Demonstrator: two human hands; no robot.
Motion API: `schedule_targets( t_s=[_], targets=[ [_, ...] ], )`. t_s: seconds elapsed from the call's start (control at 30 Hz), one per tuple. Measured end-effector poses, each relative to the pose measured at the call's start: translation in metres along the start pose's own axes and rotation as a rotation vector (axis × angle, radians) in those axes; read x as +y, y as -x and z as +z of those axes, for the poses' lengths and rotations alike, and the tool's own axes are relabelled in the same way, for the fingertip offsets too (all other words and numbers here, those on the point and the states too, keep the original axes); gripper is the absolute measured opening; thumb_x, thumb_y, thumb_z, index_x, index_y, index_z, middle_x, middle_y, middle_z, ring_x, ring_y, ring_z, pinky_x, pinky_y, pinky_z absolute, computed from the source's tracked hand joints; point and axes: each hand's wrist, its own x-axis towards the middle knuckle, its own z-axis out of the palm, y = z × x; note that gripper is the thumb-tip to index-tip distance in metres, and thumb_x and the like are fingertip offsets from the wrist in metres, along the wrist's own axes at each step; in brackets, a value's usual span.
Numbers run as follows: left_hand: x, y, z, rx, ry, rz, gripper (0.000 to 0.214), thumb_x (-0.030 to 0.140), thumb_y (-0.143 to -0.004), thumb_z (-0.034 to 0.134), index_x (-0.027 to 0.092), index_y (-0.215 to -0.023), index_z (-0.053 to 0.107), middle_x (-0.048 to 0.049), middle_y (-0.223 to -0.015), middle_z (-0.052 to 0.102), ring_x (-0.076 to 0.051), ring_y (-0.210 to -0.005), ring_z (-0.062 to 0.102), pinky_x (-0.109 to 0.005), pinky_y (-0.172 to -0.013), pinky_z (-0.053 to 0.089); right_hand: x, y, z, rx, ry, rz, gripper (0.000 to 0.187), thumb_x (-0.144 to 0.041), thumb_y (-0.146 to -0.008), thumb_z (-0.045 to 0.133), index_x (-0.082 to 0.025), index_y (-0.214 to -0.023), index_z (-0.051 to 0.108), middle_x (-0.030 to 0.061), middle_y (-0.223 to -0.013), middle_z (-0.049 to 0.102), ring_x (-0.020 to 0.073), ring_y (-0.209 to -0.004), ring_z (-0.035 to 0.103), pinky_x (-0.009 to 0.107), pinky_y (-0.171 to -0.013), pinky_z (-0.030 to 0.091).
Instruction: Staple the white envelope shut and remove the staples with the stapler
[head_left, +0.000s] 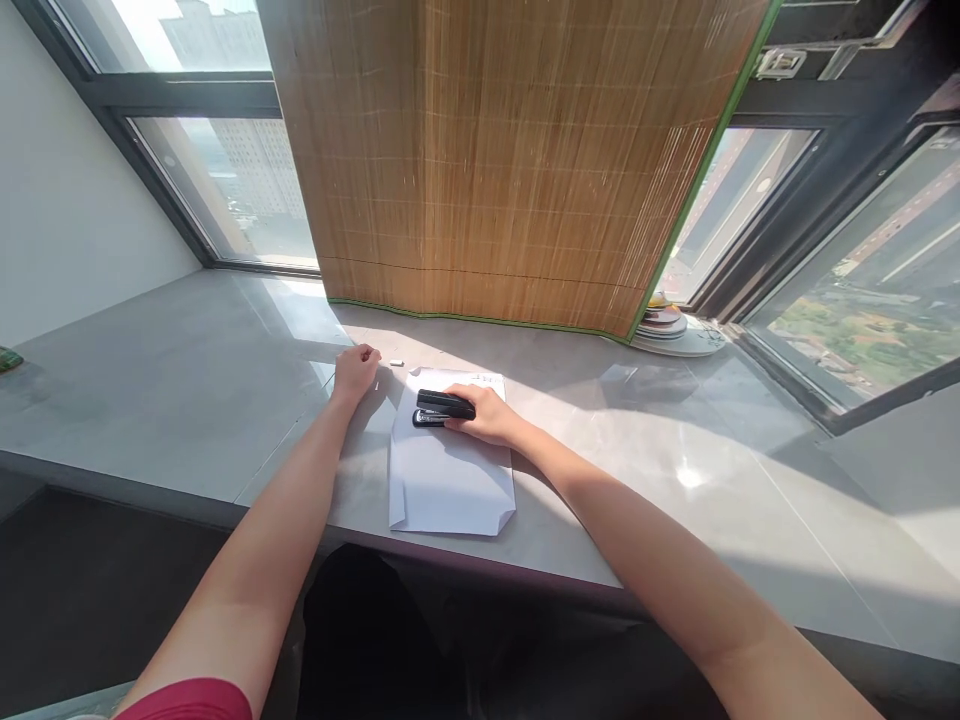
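My right hand [487,414] is wrapped round the rear end of a black stapler [442,403]. Its jaws point left and stand slightly apart, above white sheets of paper [454,490]. The paper has curled corners and some faint writing along its far edge. To the left of the sheets, my left hand [357,371] rests on the grey ledge with its fingers curled closed; whether anything is inside them is hidden. A small white piece [396,363], too small to name, lies just right of that hand.
A bamboo blind [510,170] with green edging hangs down to the back of the tiled ledge [187,380]. Stacked plates [667,328] stand at the back right by the window frame. A green item [9,359] sits at the far left edge.
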Motion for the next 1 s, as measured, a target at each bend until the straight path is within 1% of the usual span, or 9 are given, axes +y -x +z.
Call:
schedule_targets(
  t_s=[0.17,0.3,0.37,0.47,0.53,0.63,0.73,0.9,1.0],
  targets=[
    [-0.006,-0.004,0.004,-0.026,-0.047,0.035,0.022,0.028,-0.088,0.058,0.025,-0.068,0.066,-0.0043,-0.073,0.070,-0.024,-0.080,0.065,-0.034,-0.077,0.047,0.006,0.041,-0.037,-0.039,0.032,0.044,0.035,-0.022,-0.086,0.076,-0.023,-0.121,0.077,0.0048,-0.112,0.080,0.0258,-0.104,0.072,0.040,-0.095,0.055],
    [-0.009,-0.006,0.007,-0.040,-0.052,0.050,0.020,0.028,-0.089,0.060,0.024,-0.070,0.067,-0.0035,-0.070,0.066,-0.023,-0.075,0.062,-0.034,-0.078,0.047,0.013,0.087,-0.065,0.082,-0.008,0.158,0.036,-0.027,-0.090,0.076,-0.024,-0.126,0.076,0.0059,-0.116,0.080,0.0263,-0.104,0.074,0.042,-0.095,0.058],
    [-0.010,-0.005,0.008,-0.056,-0.035,0.085,0.014,0.028,-0.089,0.062,0.024,-0.081,0.072,-0.0039,-0.080,0.070,-0.022,-0.075,0.063,-0.034,-0.082,0.050,0.015,0.101,-0.072,0.114,-0.025,0.176,0.038,-0.028,-0.090,0.076,-0.024,-0.128,0.075,0.0058,-0.118,0.080,0.0265,-0.104,0.075,0.043,-0.097,0.059],
    [-0.009,-0.003,0.010,-0.134,-0.085,0.194,0.022,0.028,-0.087,0.068,0.026,-0.107,0.079,-0.0062,-0.113,0.074,-0.021,-0.083,0.066,-0.037,-0.093,0.052,0.017,0.105,-0.075,0.093,-0.020,0.170,0.036,-0.027,-0.090,0.075,-0.023,-0.126,0.076,0.0052,-0.115,0.081,0.0262,-0.103,0.075,0.044,-0.097,0.060],
    [-0.007,-0.003,0.012,-0.195,-0.195,0.267,0.028,0.025,-0.085,0.069,0.029,-0.111,0.080,-0.0071,-0.125,0.072,-0.024,-0.092,0.067,-0.041,-0.101,0.051,0.018,0.103,-0.078,0.068,-0.003,0.162,0.033,-0.026,-0.089,0.075,-0.022,-0.122,0.077,0.0047,-0.112,0.080,0.0255,-0.101,0.074,0.042,-0.094,0.059],
    [-0.005,-0.006,0.017,-0.237,-0.304,0.309,0.023,0.024,-0.089,0.065,0.027,-0.106,0.080,-0.0084,-0.120,0.072,-0.025,-0.094,0.067,-0.043,-0.102,0.051,0.023,0.100,-0.086,0.010,-0.001,0.140,0.031,-0.025,-0.091,0.075,-0.023,-0.121,0.077,0.0044,-0.112,0.080,0.0247,-0.100,0.073,0.041,-0.092,0.058],
    [-0.003,-0.011,0.025,-0.219,-0.283,0.324,0.021,0.026,-0.093,0.061,0.024,-0.104,0.079,-0.0087,-0.113,0.071,-0.023,-0.085,0.065,-0.040,-0.095,0.052,0.029,0.100,-0.092,-0.022,-0.009,0.104,0.032,-0.026,-0.092,0.075,-0.025,-0.124,0.076,0.0035,-0.115,0.080,0.0248,-0.104,0.073,0.040,-0.094,0.056],
    [0.009,-0.013,0.045,-0.202,-0.172,0.377,0.024,0.013,-0.091,0.056,0.022,-0.096,0.078,-0.0090,-0.112,0.070,-0.021,-0.084,0.064,-0.037,-0.096,0.053,0.034,0.102,-0.089,0.037,0.075,0.074,0.028,-0.027,-0.094,0.072,-0.023,-0.122,0.075,0.0047,-0.110,0.079,0.0238,-0.097,0.071,0.038,-0.087,0.055],
    [0.024,-0.013,0.060,-0.234,-0.148,0.385,0.029,0.006,-0.091,0.051,0.021,-0.093,0.077,-0.0079,-0.107,0.069,-0.022,-0.093,0.065,-0.034,-0.097,0.051,0.034,0.101,-0.086,0.064,0.125,0.066,0.025,-0.026,-0.094,0.071,-0.023,-0.118,0.075,0.0039,-0.107,0.078,0.0229,-0.093,0.070,0.037,-0.083,0.054]
  ],
)
